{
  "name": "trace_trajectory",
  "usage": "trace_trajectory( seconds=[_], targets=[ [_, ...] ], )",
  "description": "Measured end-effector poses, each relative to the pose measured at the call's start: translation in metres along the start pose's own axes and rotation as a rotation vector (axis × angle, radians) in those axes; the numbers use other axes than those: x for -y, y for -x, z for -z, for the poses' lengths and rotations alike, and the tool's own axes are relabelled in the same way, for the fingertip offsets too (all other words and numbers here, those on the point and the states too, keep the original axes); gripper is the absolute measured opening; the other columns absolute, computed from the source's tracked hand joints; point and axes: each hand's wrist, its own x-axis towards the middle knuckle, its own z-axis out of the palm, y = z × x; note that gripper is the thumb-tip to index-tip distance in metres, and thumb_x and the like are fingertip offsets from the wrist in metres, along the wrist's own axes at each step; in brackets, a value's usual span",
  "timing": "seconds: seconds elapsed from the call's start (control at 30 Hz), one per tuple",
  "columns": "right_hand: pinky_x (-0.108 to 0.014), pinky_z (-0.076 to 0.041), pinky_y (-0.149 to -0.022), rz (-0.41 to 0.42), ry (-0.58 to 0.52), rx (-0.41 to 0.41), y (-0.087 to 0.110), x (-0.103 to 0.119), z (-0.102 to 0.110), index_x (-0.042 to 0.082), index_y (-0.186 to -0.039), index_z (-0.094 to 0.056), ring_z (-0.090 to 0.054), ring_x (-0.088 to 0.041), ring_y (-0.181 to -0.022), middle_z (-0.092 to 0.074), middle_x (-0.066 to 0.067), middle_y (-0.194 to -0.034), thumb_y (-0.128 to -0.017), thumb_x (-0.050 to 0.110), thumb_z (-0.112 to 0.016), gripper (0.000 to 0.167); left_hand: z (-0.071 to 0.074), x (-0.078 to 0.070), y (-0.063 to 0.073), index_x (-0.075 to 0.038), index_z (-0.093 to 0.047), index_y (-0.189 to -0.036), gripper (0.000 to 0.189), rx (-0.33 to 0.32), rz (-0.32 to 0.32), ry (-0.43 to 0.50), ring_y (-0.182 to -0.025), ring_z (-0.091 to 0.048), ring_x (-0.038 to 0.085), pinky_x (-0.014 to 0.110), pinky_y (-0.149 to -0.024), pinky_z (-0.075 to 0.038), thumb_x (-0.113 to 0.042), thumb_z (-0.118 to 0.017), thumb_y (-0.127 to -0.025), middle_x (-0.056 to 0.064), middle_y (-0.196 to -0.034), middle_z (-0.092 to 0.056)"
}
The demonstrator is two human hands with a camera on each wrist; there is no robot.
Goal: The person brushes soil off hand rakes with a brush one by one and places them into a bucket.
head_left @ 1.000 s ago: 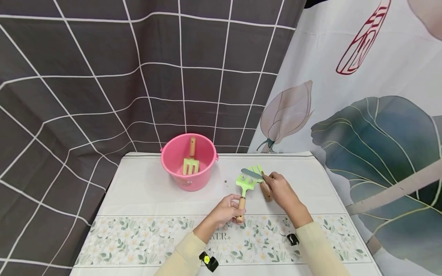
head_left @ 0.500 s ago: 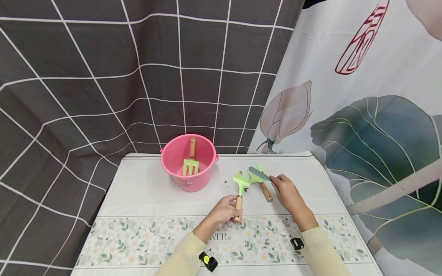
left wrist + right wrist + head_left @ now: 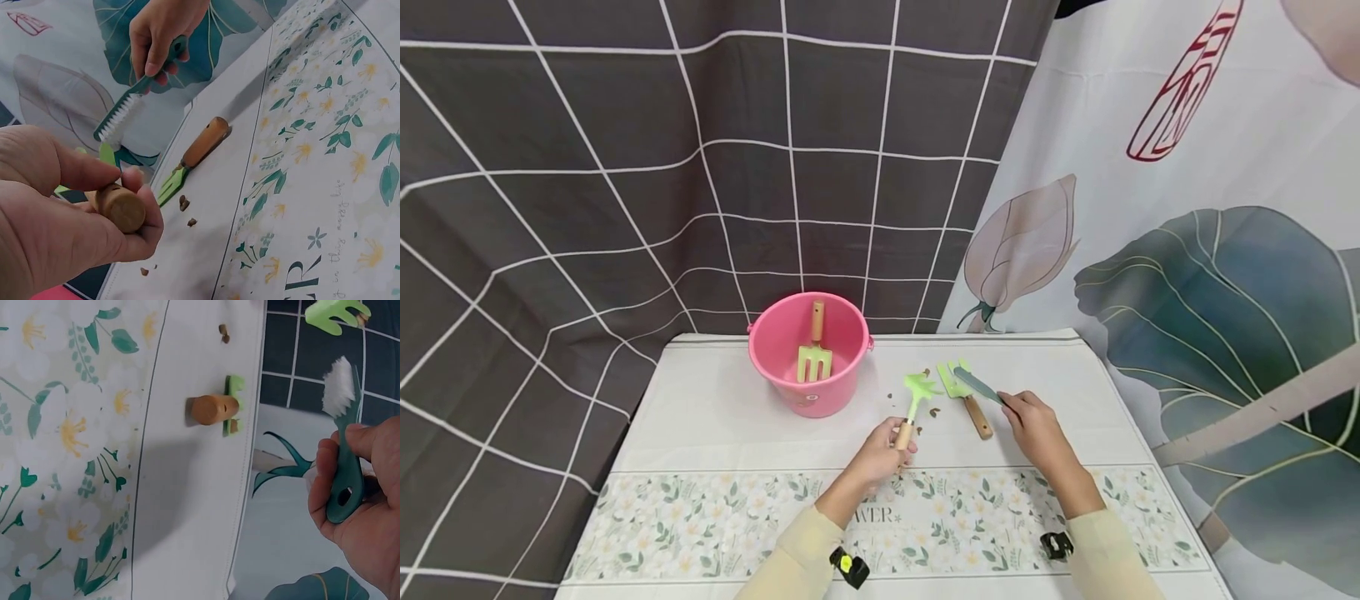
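My left hand (image 3: 880, 450) grips the wooden handle of a small garden rake (image 3: 919, 385), whose lime-green head points away from me above the table. In the left wrist view, the round end of its handle (image 3: 127, 211) shows between thumb and fingers. A dark green brush (image 3: 977, 385) with white bristles is held in my right hand (image 3: 1033, 425). From the right wrist view, the fingers wrap around the brush's handle (image 3: 345, 481) and the bristles (image 3: 338, 387) face left. Beneath the brush, a green garden fork (image 3: 976, 415) with a wooden handle lies on the table.
A pink bucket (image 3: 816, 404) stands at the table's back left with another green fork (image 3: 815, 362) leaning inside. Several brown crumbs (image 3: 934, 412) are scattered between the rake and the lying fork. A dark gridded curtain (image 3: 737, 183) hangs behind the table (image 3: 700, 417).
The rake has moved left, away from the lying fork, and its head has turned. The brush has shifted right and toward me. More brown crumbs show on the table.
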Motion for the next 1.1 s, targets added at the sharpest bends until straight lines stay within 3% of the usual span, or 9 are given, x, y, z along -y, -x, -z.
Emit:
trace_trajectory(
  seconds=[0.1,0.2,0.3,0.5,0.57,0.8,1.1],
  targets=[
    [-0.038,-0.057,-0.064,-0.005,-0.008,0.000,0.002,-0.001,0.000,-0.004,-0.128,-0.069,-0.064,-0.024,-0.081,-0.066,-0.015,-0.099,-0.101,0.005,-0.064,0.029,0.001,0.002,-0.001,0.003,-0.045,-0.144,0.047,-0.031,0.002,-0.016,-0.081,-0.056,0.018,0.022,-0.063,-0.051,0.006,-0.051,-0.098,0.011,-0.100,-0.057],
    [-0.038,-0.057,-0.065,-0.007,-0.012,-0.007,0.003,-0.001,-0.001,-0.003,-0.128,-0.069,-0.065,-0.023,-0.082,-0.067,-0.015,-0.100,-0.101,0.006,-0.063,0.029,0.002,0.003,-0.001,0.002,-0.044,-0.146,0.039,-0.049,-0.008,-0.022,-0.078,-0.052,0.016,0.021,-0.060,-0.045,-0.009,-0.042,-0.108,0.009,-0.097,-0.055],
    [-0.039,-0.057,-0.065,-0.003,-0.013,-0.017,0.003,-0.001,0.000,-0.003,-0.128,-0.069,-0.065,-0.024,-0.083,-0.067,-0.015,-0.101,-0.102,0.006,-0.063,0.029,0.004,0.004,-0.002,0.001,-0.044,-0.150,0.042,-0.080,-0.043,-0.059,-0.080,-0.054,0.018,0.027,-0.065,-0.051,-0.015,-0.037,-0.111,0.013,-0.098,-0.059],
    [-0.039,-0.058,-0.067,0.022,-0.033,-0.052,0.002,0.003,0.003,-0.001,-0.129,-0.069,-0.066,-0.024,-0.086,-0.067,-0.014,-0.104,-0.101,0.005,-0.064,0.029,0.008,0.006,-0.003,-0.003,-0.047,-0.150,0.041,-0.124,-0.100,-0.187,-0.089,-0.061,0.027,0.046,-0.078,-0.061,-0.017,-0.041,-0.111,0.018,-0.107,-0.061],
    [-0.038,-0.059,-0.067,0.025,-0.039,-0.060,0.001,0.004,0.004,0.000,-0.129,-0.069,-0.066,-0.023,-0.086,-0.067,-0.014,-0.105,-0.101,0.005,-0.064,0.029,0.009,0.007,-0.004,-0.005,-0.049,-0.147,0.039,-0.127,-0.115,-0.213,-0.091,-0.063,0.028,0.046,-0.079,-0.062,-0.015,-0.043,-0.110,0.016,-0.106,-0.060],
    [-0.034,-0.055,-0.062,0.061,-0.049,-0.084,-0.002,0.008,0.010,0.001,-0.129,-0.070,-0.061,-0.018,-0.080,-0.067,-0.011,-0.102,-0.100,0.004,-0.065,0.030,0.011,0.011,-0.006,-0.005,-0.056,-0.135,0.033,-0.155,-0.195,-0.265,-0.086,-0.068,0.023,0.027,-0.067,-0.061,-0.002,-0.054,-0.101,0.011,-0.100,-0.063],
    [-0.028,-0.050,-0.057,0.153,-0.052,-0.141,-0.009,0.018,0.023,0.000,-0.127,-0.071,-0.056,-0.014,-0.075,-0.067,-0.011,-0.101,-0.099,0.002,-0.067,0.029,0.009,0.008,-0.006,-0.007,-0.063,-0.120,0.034,-0.220,-0.262,-0.336,-0.074,-0.067,0.014,0.027,-0.064,-0.061,0.005,-0.069,-0.089,0.014,-0.099,-0.071]
  ],
)
